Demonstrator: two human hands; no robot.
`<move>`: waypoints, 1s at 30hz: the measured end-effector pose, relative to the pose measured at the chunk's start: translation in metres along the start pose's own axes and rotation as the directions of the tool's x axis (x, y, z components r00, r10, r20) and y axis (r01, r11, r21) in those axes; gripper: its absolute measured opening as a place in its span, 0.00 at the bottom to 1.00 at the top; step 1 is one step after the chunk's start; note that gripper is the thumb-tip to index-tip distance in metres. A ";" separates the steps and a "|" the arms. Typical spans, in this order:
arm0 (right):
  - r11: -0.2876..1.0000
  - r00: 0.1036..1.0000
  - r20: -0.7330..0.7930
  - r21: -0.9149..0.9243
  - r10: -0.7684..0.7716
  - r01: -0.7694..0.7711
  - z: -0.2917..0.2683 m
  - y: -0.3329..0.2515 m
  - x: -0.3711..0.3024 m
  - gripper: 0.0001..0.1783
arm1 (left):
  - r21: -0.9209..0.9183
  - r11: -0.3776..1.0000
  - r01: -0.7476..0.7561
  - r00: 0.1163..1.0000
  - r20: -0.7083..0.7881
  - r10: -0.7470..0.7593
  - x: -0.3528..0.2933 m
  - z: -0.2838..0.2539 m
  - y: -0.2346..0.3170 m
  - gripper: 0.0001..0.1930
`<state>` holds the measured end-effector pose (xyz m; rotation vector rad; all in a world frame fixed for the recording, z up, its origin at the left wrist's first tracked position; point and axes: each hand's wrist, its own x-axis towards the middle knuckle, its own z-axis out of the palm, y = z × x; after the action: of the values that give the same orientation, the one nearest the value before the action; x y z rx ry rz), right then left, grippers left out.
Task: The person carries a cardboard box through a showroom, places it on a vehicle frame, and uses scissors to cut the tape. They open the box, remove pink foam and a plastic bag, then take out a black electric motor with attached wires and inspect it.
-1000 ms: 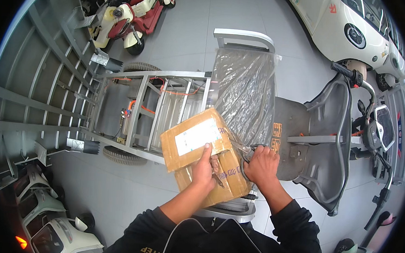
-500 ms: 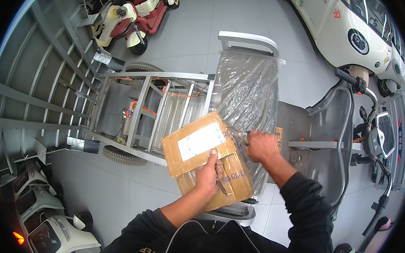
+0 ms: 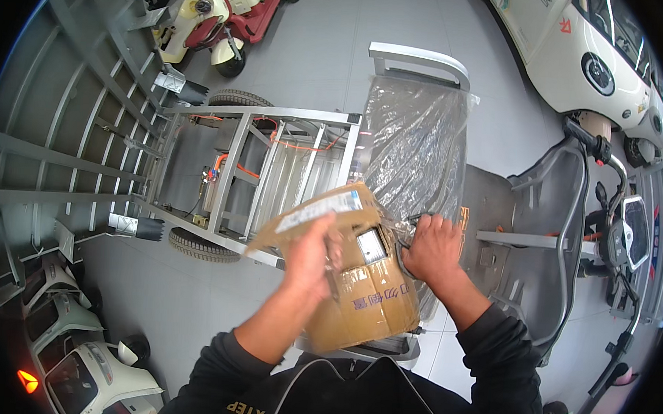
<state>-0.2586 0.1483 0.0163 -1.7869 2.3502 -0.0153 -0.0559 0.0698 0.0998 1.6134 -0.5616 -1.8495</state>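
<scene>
Nearby: we have an open metal frame (image 3: 233, 159) left of the plastic-wrapped seat (image 3: 415, 140), handlebars (image 3: 585, 139) to the right, a white vehicle (image 3: 557, 61) beyond.
Cardboard box (image 3: 362, 323): in front of us, overlapping the seat's near end.
Writing: white label (image 3: 345, 201) on the flap (image 3: 273, 237), too blurred to read; purple characters (image 3: 381, 297) on the box.
Left hand (image 3: 312, 255): pinching the tilted flap, thumb on top.
Right hand (image 3: 434, 247): fist curled around a slim dark object (image 3: 416, 215), mostly hidden, beside the box.
</scene>
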 end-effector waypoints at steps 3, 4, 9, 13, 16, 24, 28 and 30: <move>1.000 1.000 -0.009 -0.009 -0.009 0.009 0.001 0.007 0.003 0.27 | -0.010 0.999 0.046 0.995 0.086 -0.045 0.018 -0.004 0.045 0.17; 0.999 1.000 -0.011 -0.014 -0.029 0.029 0.003 0.011 0.004 0.26 | -0.050 0.995 0.085 0.985 0.153 -0.076 0.026 -0.005 0.060 0.18; 0.998 0.998 -0.038 0.050 -0.045 0.047 0.026 0.049 -0.004 0.24 | -0.031 0.999 0.038 0.991 0.133 -0.034 0.073 -0.009 0.103 0.22; 0.996 0.996 0.020 0.026 0.082 -0.082 0.056 0.075 -0.003 0.23 | 0.321 0.934 -0.158 0.987 0.079 0.140 0.127 -0.019 0.085 0.23; 0.985 0.987 0.061 0.072 0.150 -0.155 0.076 0.070 0.010 0.25 | 0.507 0.827 -0.243 0.970 0.128 0.207 0.163 -0.023 0.062 0.26; 0.956 0.970 0.158 0.197 0.187 -0.216 0.098 0.041 0.034 0.27 | 0.797 0.227 -0.559 0.796 0.440 0.415 0.123 -0.032 0.039 0.27; 0.847 0.929 0.205 0.385 0.309 -0.366 0.083 0.042 0.016 0.25 | 0.743 0.061 -0.666 0.730 0.634 0.254 0.076 -0.076 0.009 0.23; 0.766 0.924 0.189 0.518 0.331 -0.381 0.078 0.049 -0.005 0.24 | 0.762 -0.002 -0.647 0.761 0.646 0.070 0.058 -0.096 -0.002 0.22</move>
<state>-0.2922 0.1747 -0.0660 -1.0341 2.2685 -0.4953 0.0347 0.0384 0.0405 1.3016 -2.7045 -1.2451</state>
